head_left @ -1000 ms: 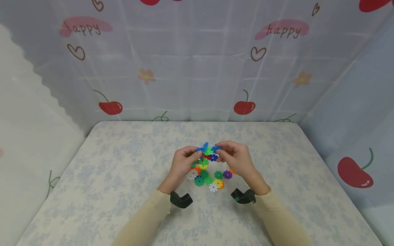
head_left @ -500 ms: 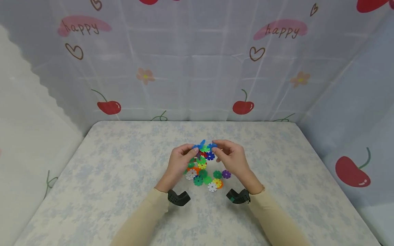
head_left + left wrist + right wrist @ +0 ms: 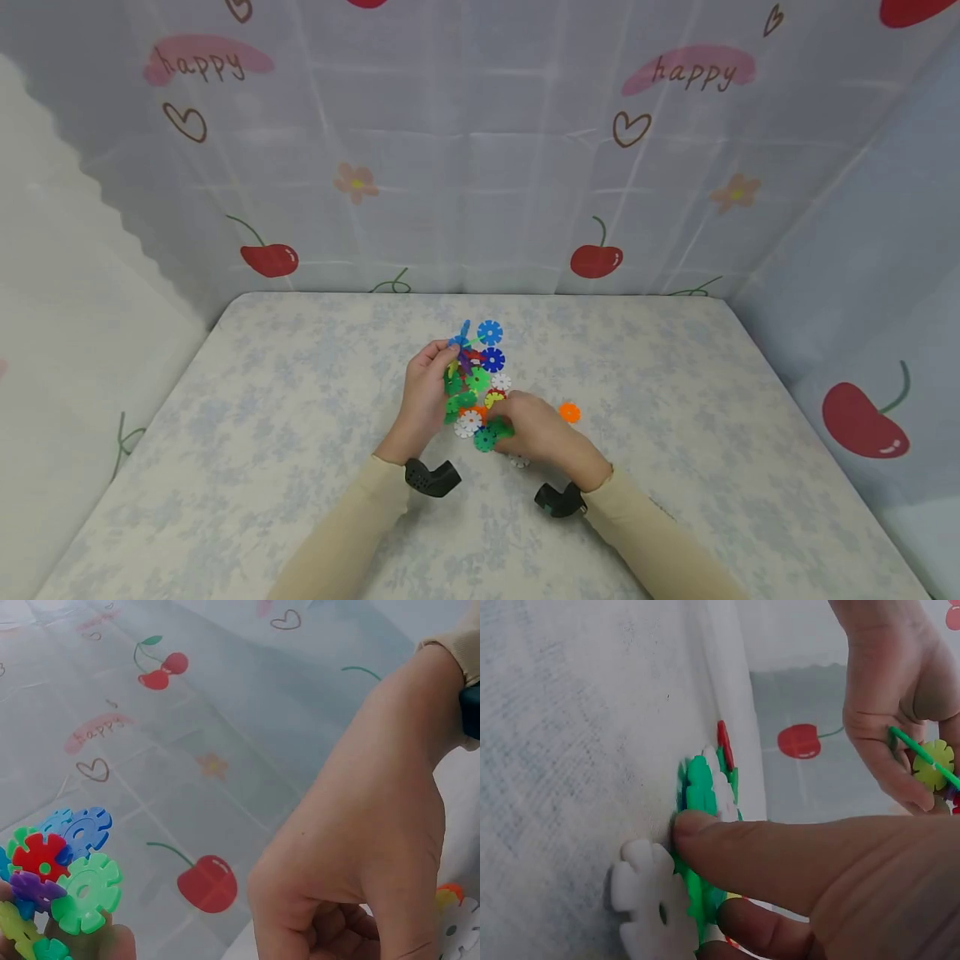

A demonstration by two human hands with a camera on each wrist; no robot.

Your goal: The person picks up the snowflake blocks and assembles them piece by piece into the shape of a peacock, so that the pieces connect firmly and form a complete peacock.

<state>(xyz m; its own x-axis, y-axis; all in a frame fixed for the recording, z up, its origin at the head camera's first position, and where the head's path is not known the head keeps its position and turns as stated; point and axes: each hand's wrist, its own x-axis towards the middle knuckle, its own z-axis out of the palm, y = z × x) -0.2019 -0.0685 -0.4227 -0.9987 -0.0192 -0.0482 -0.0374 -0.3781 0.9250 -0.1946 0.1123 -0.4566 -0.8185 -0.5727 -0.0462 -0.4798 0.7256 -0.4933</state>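
Observation:
My left hand point(image 3: 425, 398) grips a cluster of interlocked notched plastic discs point(image 3: 491, 359), held up off the table. Blue, red, purple, yellow and green discs show in the cluster point(image 3: 88, 892) in the left wrist view, with fingertips behind them. My right hand point(image 3: 542, 432) is down at the loose discs on the table, its thumb and bent fingers pinching a green disc point(image 3: 692, 896). A white disc point(image 3: 654, 904) lies right beside the thumb in the right wrist view. The right palm hides part of the loose pile in the head view.
Loose discs lie between the hands, among them a white one point(image 3: 469, 421) and a green one point(image 3: 485, 440). An orange disc point(image 3: 570, 412) sits apart on the right. The patterned table point(image 3: 300, 375) ends at a cherry-printed curtain point(image 3: 465, 208).
My right hand has let go of the blue disc on the cluster and come down to the loose discs. My left hand has drawn the cluster left and turned it.

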